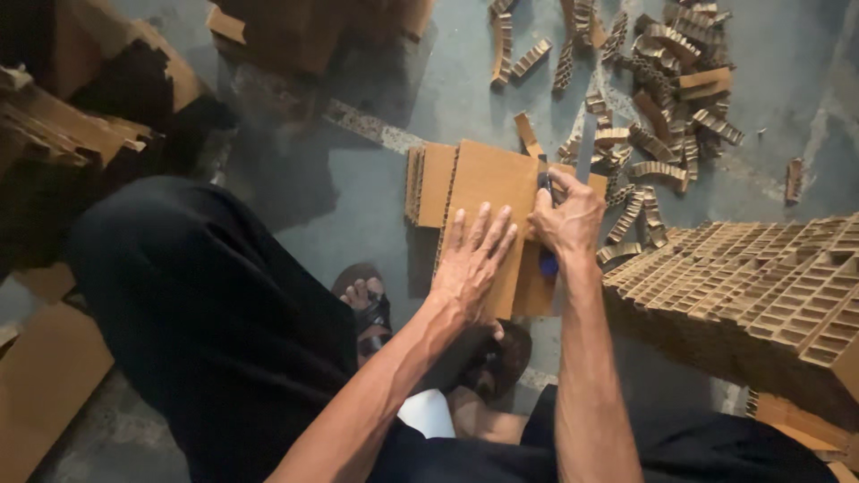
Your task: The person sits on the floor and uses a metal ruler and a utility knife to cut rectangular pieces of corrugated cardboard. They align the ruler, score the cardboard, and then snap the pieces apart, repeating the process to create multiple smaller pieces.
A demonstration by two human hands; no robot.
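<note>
My left hand [472, 259] lies flat, fingers spread, pressing on a brown cardboard sheet [488, 183] that tops a small stack on the floor. My right hand [565, 219] is closed around a blue-handled knife [546, 259] at the sheet's right edge, the blade end near the hand's top. A long grey straightedge [584, 148] runs along that right edge. The blade tip is hidden by my fingers.
Several cut honeycomb cardboard strips [662, 98] litter the concrete floor at the upper right. A large honeycomb cardboard block [769, 286] sits at right. Cardboard boxes and sheets [80, 125] pile at left. My sandalled feet [371, 309] and dark-trousered knees are below.
</note>
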